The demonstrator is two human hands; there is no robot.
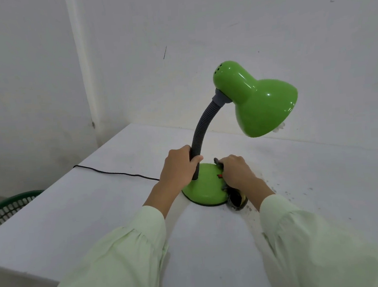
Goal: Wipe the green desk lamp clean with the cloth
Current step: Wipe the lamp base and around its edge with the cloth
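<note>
The green desk lamp [257, 98] stands upright on the white table, its glossy shade pointing down to the right. A grey flexible neck [201, 130] rises from its round green base [201, 192]. My left hand [177, 167] is wrapped around the bottom of the neck. My right hand [236, 171] presses a dark grey cloth [235, 198] against the right side of the base, by a small red switch [219, 175]. Most of the cloth is hidden under the hand; one end hangs onto the table.
The lamp's black cord [115, 172] runs left across the white table [97, 208] and off its edge. A dark green mesh basket [4, 212] stands beside the table at the left. White walls close the corner behind. Dark specks dot the table right of the base.
</note>
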